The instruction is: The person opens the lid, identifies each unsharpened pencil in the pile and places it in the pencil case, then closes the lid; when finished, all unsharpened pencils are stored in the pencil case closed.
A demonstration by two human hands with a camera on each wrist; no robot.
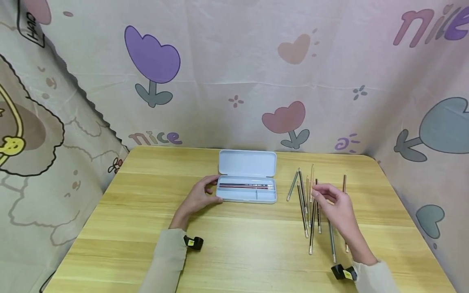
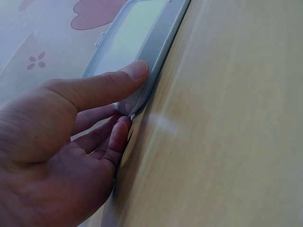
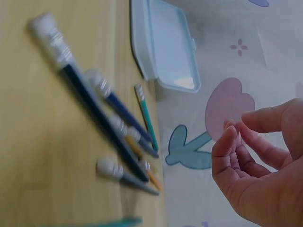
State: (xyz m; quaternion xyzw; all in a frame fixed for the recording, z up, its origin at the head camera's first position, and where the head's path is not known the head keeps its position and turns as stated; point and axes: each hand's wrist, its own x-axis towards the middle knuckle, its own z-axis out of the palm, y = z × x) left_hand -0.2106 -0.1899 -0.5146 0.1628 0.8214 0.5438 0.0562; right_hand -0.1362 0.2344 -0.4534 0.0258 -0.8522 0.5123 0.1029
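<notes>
A light blue pencil case [image 1: 236,195] lies on the table with its lid [image 1: 247,162] raised at the back. Several dark red and black pencils [image 1: 242,186] lie in its long rear compartment. At the case's left end, my left hand [image 1: 198,197] holds it, thumb at the front corner and fingers at the side, as the left wrist view shows. My right hand [image 1: 336,206] hovers over loose pencils, fingers bent and holding nothing. Among those are a short green pencil [image 1: 293,185], a black pencil [image 1: 302,211] and a teal pencil [image 1: 332,241].
The wooden table [image 1: 238,248] meets a patterned cloth [image 1: 220,114] at its back edge. A brown pencil [image 1: 344,183] lies to the right of the other pencils, partly hidden by my right hand. The case's front compartments have a small divider.
</notes>
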